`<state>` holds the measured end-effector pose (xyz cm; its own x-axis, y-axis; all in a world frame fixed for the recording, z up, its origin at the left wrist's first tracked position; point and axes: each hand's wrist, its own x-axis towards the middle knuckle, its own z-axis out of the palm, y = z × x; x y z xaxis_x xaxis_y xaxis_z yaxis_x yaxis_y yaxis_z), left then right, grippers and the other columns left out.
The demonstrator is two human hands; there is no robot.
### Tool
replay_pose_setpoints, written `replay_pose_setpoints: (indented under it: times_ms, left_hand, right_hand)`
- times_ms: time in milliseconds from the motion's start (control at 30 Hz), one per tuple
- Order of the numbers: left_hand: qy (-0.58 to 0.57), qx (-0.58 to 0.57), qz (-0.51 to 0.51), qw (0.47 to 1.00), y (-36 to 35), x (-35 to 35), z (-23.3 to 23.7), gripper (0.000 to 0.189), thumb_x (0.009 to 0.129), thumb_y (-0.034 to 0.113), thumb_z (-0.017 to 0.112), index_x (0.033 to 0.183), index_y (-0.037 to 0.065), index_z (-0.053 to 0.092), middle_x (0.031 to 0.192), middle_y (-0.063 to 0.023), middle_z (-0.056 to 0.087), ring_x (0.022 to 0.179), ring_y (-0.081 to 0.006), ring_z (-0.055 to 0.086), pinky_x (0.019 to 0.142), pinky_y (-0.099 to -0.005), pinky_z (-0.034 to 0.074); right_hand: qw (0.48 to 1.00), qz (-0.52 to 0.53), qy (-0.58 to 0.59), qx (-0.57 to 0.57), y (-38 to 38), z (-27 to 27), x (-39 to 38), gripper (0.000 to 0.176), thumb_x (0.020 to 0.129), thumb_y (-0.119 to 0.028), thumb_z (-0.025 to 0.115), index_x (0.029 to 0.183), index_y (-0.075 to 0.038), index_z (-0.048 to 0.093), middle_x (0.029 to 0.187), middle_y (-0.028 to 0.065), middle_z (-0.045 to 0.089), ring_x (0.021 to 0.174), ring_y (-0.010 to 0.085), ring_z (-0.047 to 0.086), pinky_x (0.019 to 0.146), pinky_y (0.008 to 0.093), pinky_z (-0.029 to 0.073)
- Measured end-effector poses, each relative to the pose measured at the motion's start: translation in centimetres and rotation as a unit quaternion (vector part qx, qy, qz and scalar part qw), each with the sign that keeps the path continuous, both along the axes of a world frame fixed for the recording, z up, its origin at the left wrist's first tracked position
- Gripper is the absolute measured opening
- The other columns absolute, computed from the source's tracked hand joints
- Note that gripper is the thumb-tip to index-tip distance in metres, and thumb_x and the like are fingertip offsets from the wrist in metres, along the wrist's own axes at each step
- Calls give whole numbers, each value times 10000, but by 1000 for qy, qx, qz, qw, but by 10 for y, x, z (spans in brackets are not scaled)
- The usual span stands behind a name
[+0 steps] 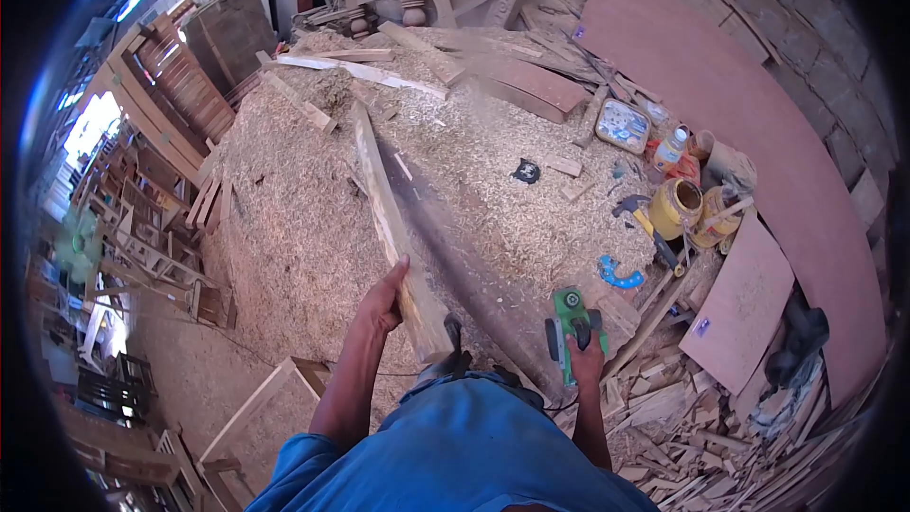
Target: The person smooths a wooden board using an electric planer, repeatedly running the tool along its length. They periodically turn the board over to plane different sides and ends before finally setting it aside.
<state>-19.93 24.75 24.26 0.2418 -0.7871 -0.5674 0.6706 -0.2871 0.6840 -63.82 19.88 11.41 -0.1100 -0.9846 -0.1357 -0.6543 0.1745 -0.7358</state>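
My left hand (386, 296) grips the near part of a long, rough-edged wooden board (389, 218), which points away from me over the shavings. Its near end lies just in front of my blue shirt. On the right, my right hand (585, 356) is closed round the black handle of a green power planer (569, 303). The planer is apart from the board. Between them runs a dark, dusty bench surface (474, 299).
Wood shavings (284, 199) are heaped around. On the right are a hammer (649, 228), a blue clamp-like piece (621, 273), a yellow container (675, 209), a bottle (670, 149) and a tray (623, 125). Offcuts (701, 436) lie lower right; a wooden frame (248, 412) stands lower left.
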Motion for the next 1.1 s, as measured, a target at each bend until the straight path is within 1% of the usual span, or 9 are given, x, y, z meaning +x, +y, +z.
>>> replay_pose_setpoints:
  times_ms: [33, 133, 233, 300, 433, 533, 667, 767, 1100]
  left_hand:
    - [-48, 17, -14, 999, 2, 0, 3, 740, 995, 566, 715, 1447, 4, 552, 1330, -205, 683, 1140, -313, 711, 1001, -494, 597]
    - [-62, 31, 9, 998, -3, -7, 44, 780, 988, 596, 706, 1468, 5, 542, 1333, -198, 683, 1154, -307, 705, 993, -493, 600]
    - [-79, -4, 42, 996, -16, -3, 82, 700, 1014, 538, 682, 1429, -9, 545, 1272, -218, 691, 1106, -322, 724, 944, -469, 628]
    - [-39, -66, 71, 995, -24, 14, 92, 647, 1020, 471, 676, 1405, -27, 526, 1202, -232, 694, 1031, -325, 744, 882, -443, 650]
    - [65, -190, 151, 968, -50, 8, 140, 553, 1025, 382, 657, 1339, -43, 496, 1051, -240, 697, 856, -305, 760, 751, -394, 671]
    - [43, -257, 121, 958, -73, 32, 138, 522, 1030, 385, 659, 1294, -37, 501, 988, -220, 699, 786, -276, 735, 702, -384, 657]
    - [26, -237, 168, 957, -91, 28, 146, 615, 1072, 576, 539, 1255, -11, 523, 931, -178, 676, 756, -269, 689, 675, -378, 612]
    - [166, -257, 185, 934, -103, 36, 133, 684, 1099, 547, 502, 1370, -76, 424, 1008, -211, 604, 824, -289, 656, 729, -389, 628]
    - [157, -282, 163, 932, -139, 67, 116, 449, 1104, 350, 410, 1256, -67, 479, 998, -219, 606, 819, -313, 647, 736, -427, 616]
  right_hand:
    - [1000, -1, -3, -1, -2, 1, 1, 570, 895, -367, 823, 1309, -27, 631, 1089, 276, 747, 1029, 459, 732, 877, 512, 562]
    - [1000, -8, -5, -8, -5, -3, 4, 567, 886, -336, 836, 1315, -29, 627, 1133, 253, 749, 1060, 424, 736, 896, 484, 561]
    - [1000, -12, 0, -19, -6, -10, 4, 555, 882, -326, 841, 1302, -30, 631, 1122, 231, 750, 1037, 399, 740, 893, 465, 561]
    - [1000, -12, -13, -24, -6, -13, 4, 549, 882, -327, 842, 1292, -28, 633, 1097, 224, 751, 1005, 393, 741, 881, 461, 564]
    - [996, -11, -21, -89, -6, -18, 5, 529, 872, -376, 844, 1210, -35, 620, 999, 263, 740, 960, 478, 727, 819, 518, 561]
    - [995, -14, -25, -95, -3, -19, 7, 527, 868, -377, 849, 1211, -38, 635, 1002, 252, 745, 959, 456, 736, 828, 504, 566]
    - [997, -20, -4, -79, -4, -18, 6, 515, 876, -345, 843, 1238, -31, 655, 1032, 227, 755, 965, 409, 749, 849, 476, 572]
    - [997, -33, 16, -70, -2, -22, 7, 506, 880, -330, 841, 1243, -24, 665, 1035, 221, 760, 958, 392, 757, 854, 471, 575]
    - [996, -47, 46, -55, -2, -15, 10, 518, 856, -333, 848, 1241, -33, 675, 1039, 230, 759, 959, 428, 750, 846, 483, 574]
